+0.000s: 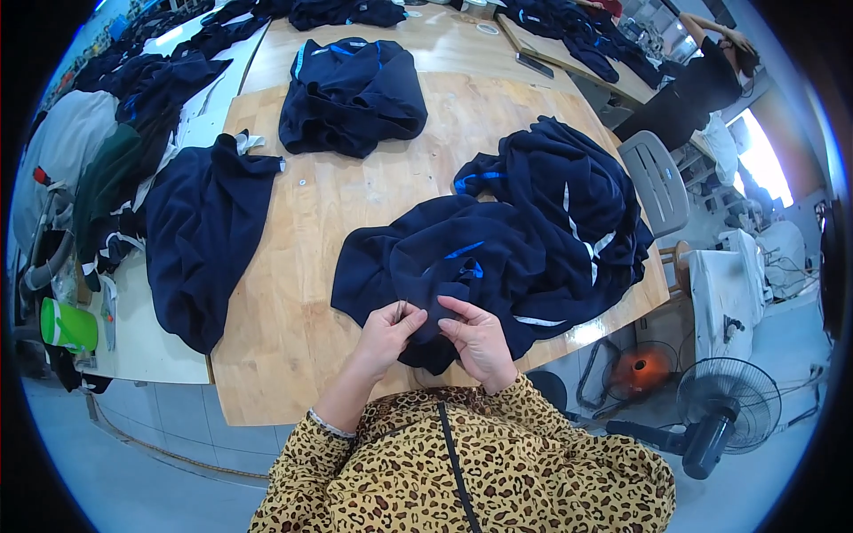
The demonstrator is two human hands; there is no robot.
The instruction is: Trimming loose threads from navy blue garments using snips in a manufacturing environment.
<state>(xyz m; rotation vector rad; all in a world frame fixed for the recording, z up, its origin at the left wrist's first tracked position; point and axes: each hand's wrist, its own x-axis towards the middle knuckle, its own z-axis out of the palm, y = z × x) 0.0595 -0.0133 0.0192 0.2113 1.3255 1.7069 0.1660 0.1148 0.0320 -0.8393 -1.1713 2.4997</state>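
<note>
Close to my body, a dark navy garment point(400, 253) lies bunched over the near edge of the wooden table point(298, 266). My left hand point(389, 336) pinches its cloth between thumb and fingers. A short way to the right, my right hand point(482, 339) grips the same cloth, thumb against forefinger, and a small stretch of fabric spans the gap. Any tiny item at the fingertips is too small to make out. Bright blue trim shows in a fold just beyond the hands. More navy cloth point(569, 169) with white tape is heaped against it on the right.
A folded navy garment point(355, 98) lies farther back, and another point(209, 235) hangs across the table's left side. A phone-like dark object point(534, 65) rests at the far right. Beyond the right edge are a grey chair point(656, 182), a black fan point(724, 413) and a person in dark clothes point(680, 102).
</note>
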